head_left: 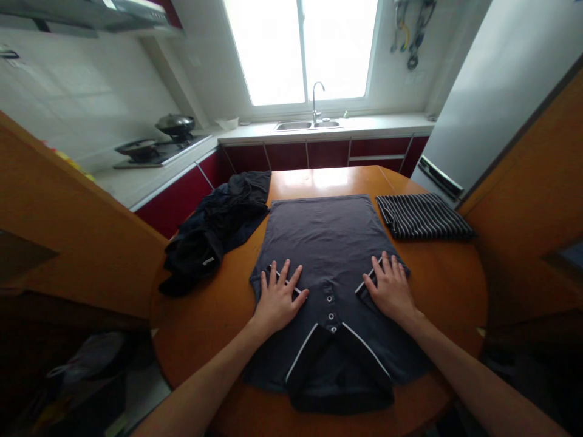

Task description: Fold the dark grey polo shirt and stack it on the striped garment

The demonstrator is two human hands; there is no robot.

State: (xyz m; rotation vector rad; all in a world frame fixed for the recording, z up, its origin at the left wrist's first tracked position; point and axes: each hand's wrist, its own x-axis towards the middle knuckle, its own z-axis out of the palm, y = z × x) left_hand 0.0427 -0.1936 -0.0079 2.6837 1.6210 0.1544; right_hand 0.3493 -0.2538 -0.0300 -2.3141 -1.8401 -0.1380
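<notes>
A dark grey polo shirt (319,243) lies spread on the round wooden table (446,291), its collar with white piping toward me and its sleeves folded in over the front. My left hand (279,297) rests flat on the left folded sleeve, fingers spread. My right hand (390,286) lies flat on the right folded sleeve, fingers apart. Neither hand holds anything. A row of buttons runs down the placket between my hands.
A heap of dark clothes (214,230) sits at the table's left edge. A folded striped garment (421,215) lies at the far right. Behind are a counter with sink (306,125), a stove with pans (157,145) and a fridge (478,103).
</notes>
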